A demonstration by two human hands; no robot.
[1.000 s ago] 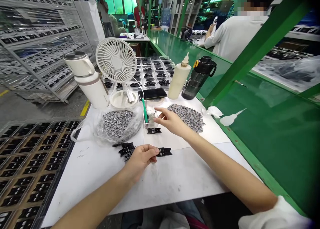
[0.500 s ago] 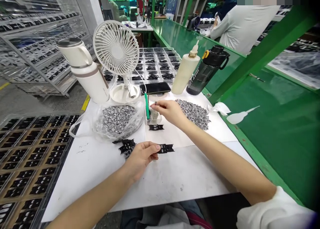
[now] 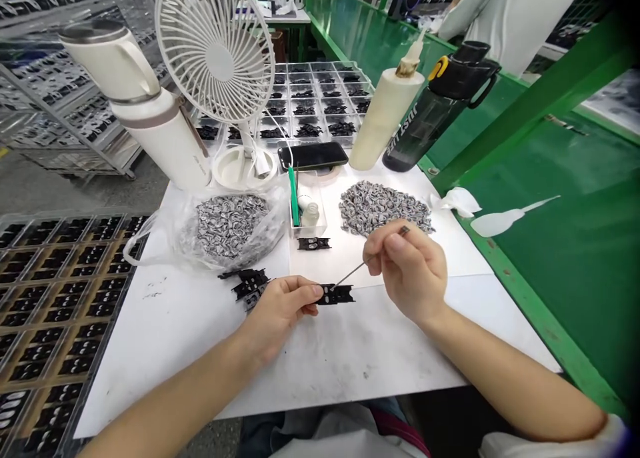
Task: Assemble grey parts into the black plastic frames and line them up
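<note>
My left hand point(image 3: 280, 308) pinches a small black plastic part point(image 3: 336, 294) flat against the white table point(image 3: 350, 351). My right hand point(image 3: 410, 268) is closed on a thin metal applicator stick point(image 3: 373, 257), whose tip touches the black part. A few more black parts point(image 3: 247, 286) lie just left of my left hand, and one black part point(image 3: 313, 243) lies by a small clear tray point(image 3: 309, 215) holding a little bottle and a green tool. A loose heap of small grey pieces point(image 3: 383, 207) lies beyond my right hand.
A plastic bag of grey pieces point(image 3: 227, 223), a desk fan point(image 3: 217, 51), a white jug point(image 3: 145, 115), a phone point(image 3: 313, 155), a squeeze bottle point(image 3: 383, 121) and a dark bottle point(image 3: 437, 108) stand further back. Trays of black parts point(image 3: 55, 298) lie left; a green bench point(image 3: 550, 245) runs right.
My right hand has drawn the thin stick out of the clear tray and brought it back to the black part under my left hand. The view has tipped downward.
</note>
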